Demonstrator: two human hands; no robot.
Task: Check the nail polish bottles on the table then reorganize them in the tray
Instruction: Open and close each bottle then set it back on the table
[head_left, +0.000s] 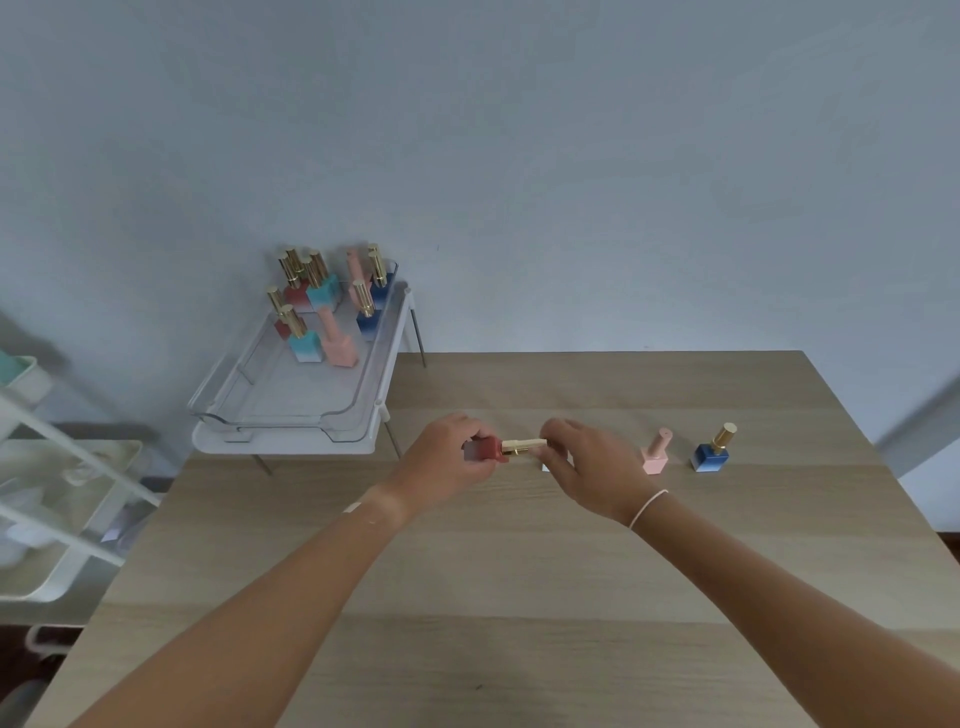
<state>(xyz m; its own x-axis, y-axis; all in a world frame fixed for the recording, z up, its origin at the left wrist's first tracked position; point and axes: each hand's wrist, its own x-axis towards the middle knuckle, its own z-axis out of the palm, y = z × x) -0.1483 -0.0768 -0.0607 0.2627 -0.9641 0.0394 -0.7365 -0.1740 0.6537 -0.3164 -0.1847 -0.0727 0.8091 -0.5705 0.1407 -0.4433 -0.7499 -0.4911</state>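
I am checking a red bottle (485, 450), left hand (451, 462) clamping its base, right hand (579, 460) pinching its gold cap (523, 446); next, probably placing it upright in the tray (291, 415).

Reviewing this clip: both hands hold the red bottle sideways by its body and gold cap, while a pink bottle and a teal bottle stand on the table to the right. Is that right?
Not quite. The head view shows the second standing bottle is the blue bottle, not teal. The rest holds: the left hand and right hand hold the red bottle sideways, and the pink bottle stands beside the blue one on the table.
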